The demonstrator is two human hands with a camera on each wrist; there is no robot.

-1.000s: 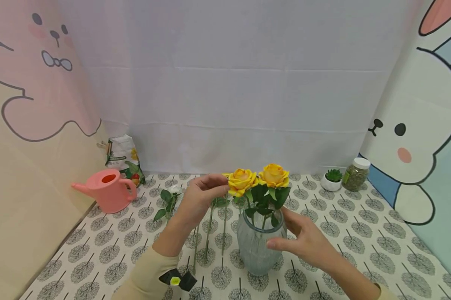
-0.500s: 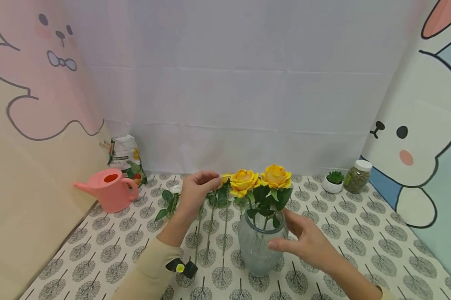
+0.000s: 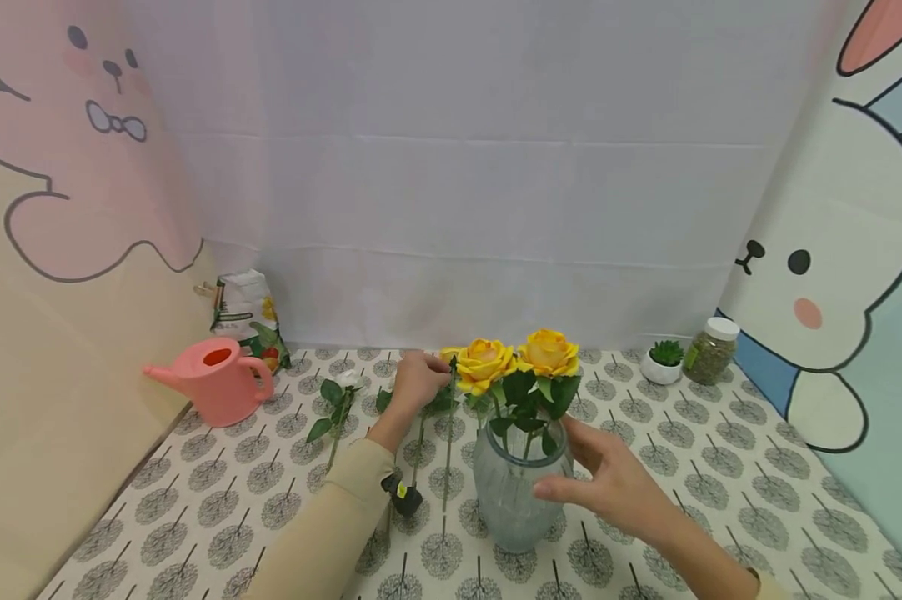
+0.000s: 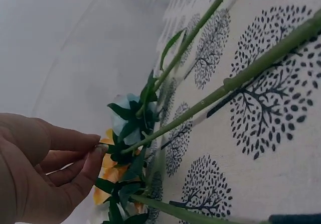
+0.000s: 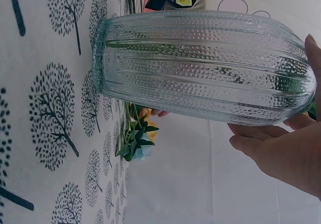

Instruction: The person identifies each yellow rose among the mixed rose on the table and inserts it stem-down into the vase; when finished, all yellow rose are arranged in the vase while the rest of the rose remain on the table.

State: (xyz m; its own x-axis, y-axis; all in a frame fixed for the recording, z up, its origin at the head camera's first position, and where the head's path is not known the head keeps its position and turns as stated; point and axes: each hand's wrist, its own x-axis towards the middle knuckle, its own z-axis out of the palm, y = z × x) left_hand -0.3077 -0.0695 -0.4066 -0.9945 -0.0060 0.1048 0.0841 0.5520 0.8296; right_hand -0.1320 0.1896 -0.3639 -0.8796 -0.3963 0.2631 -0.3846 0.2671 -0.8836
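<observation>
A glass vase [image 3: 522,500] stands upright on the patterned cloth, holding two yellow roses [image 3: 548,354]. My right hand [image 3: 612,483] holds the vase near its rim, thumb in front and fingers round the far side. Ribbed, dotted glass fills much of the right wrist view, where a stem shows through. Left of the vase, my left hand [image 3: 421,379] reaches over roses lying on the cloth. Its thumb and index finger pinch a green tip at the base of a yellow rose [image 4: 108,171]. Close behind that bloom is a pale blue rose [image 4: 125,118].
A white rose [image 3: 348,380] lies left of the left hand, its stem toward me. Farther left stand a pink watering can [image 3: 222,387] and a printed bag [image 3: 248,308]. At the back right are a potted succulent [image 3: 664,361] and a lidded jar [image 3: 712,350].
My left hand drew left from the vase roses, then moved back rightward and down to the yellow rose on the cloth, pinching it. My right hand stays on the vase.
</observation>
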